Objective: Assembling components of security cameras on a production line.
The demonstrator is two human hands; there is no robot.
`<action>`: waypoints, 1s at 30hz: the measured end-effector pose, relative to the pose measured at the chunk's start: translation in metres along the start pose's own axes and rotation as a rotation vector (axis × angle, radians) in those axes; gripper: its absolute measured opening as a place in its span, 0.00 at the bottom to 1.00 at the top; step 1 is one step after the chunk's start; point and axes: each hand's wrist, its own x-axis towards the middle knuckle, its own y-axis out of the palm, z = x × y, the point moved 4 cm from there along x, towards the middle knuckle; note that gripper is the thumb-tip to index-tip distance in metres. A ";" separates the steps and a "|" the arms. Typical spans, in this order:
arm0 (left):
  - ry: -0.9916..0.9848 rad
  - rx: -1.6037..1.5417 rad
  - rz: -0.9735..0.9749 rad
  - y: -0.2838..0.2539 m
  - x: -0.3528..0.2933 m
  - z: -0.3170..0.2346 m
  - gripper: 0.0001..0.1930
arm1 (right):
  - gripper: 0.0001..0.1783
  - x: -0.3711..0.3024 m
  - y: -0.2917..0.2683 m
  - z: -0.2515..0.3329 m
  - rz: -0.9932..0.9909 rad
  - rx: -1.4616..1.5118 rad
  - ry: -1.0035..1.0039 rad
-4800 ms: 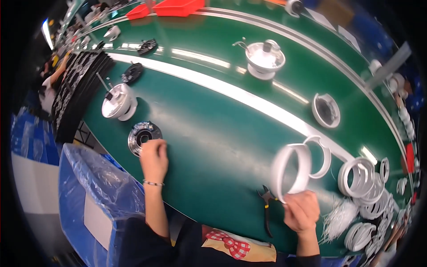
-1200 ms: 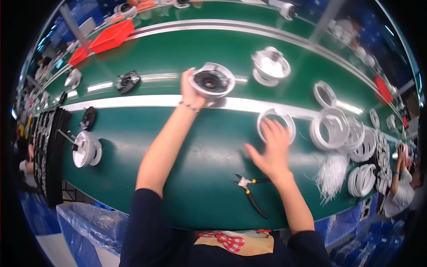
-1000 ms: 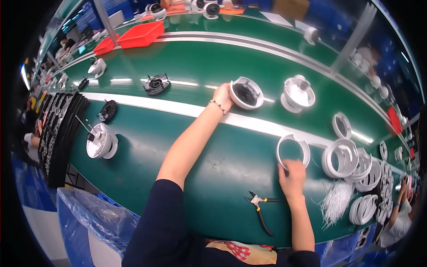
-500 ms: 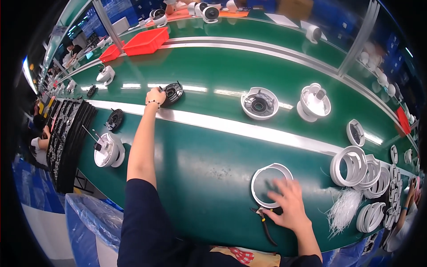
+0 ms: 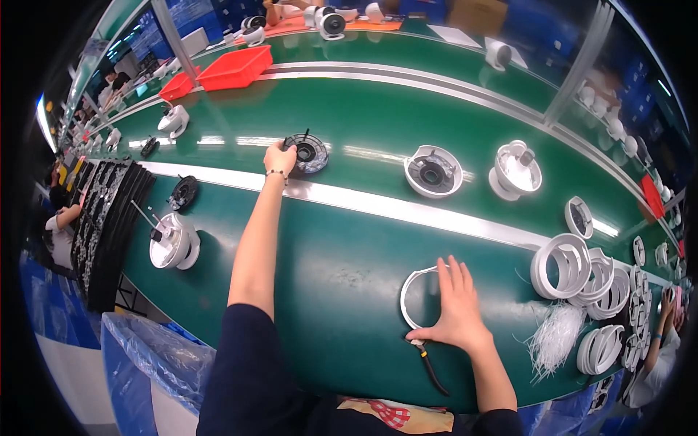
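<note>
My left hand is stretched far forward, closed on the edge of a black round plastic part with an open centre, at the long metal strip. My right hand is open, fingers extended and thumb apart, over the right side of a white plastic ring on the near table. Its palm hides part of that ring, and I cannot tell whether the two touch. Just below the thumb lie cutting pliers with black and yellow handles.
White rings are stacked at right beside a bundle of white ties. Beyond the strip stand a white housing with a black insert and a white base. Another white base and a black round part are at left.
My left hand has moved right with the black round part. My right hand has straightened its fingers and shifted slightly left over the white ring.
</note>
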 end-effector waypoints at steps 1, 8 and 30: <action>-0.127 -0.345 0.163 0.012 -0.017 -0.012 0.14 | 0.69 -0.005 0.002 0.000 -0.012 -0.058 0.012; -0.200 -1.086 0.683 0.015 -0.205 -0.105 0.09 | 0.62 0.000 -0.008 -0.031 -0.488 0.490 0.006; -0.753 -1.396 1.519 0.022 -0.289 -0.114 0.31 | 0.67 0.031 -0.011 0.002 -0.424 0.457 -0.306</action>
